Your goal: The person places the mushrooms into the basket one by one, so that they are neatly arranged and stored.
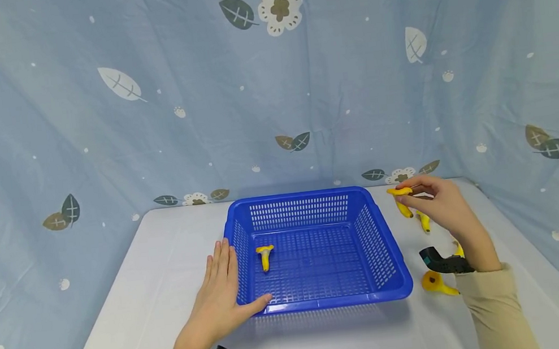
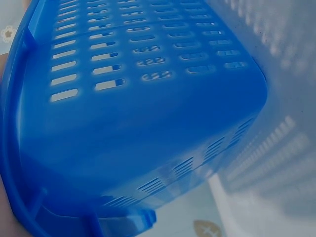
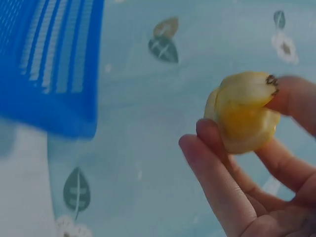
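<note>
A blue plastic basket (image 1: 318,303) stands on the white table, and one small yellow mushroom-shaped piece (image 1: 265,258) lies inside it at the left. My left hand (image 1: 218,300) rests on the basket's left front corner, fingers straight along the left rim and thumb on the front rim. Right of the basket, my right hand (image 1: 438,203) pinches a yellow piece (image 1: 400,191) between thumb and fingers, above the table. The right wrist view shows this yellow piece (image 3: 247,113) close up, with a dark brown tip. The left wrist view shows mostly the basket's wall (image 2: 138,133).
Below and beside my right hand, more yellow pieces lie on the table: one (image 1: 404,209) under the fingers, another (image 1: 423,221) near it, one (image 1: 458,248) partly hidden by the wrist, and one (image 1: 436,283) nearer the front. A patterned blue curtain (image 1: 300,81) hangs behind the table.
</note>
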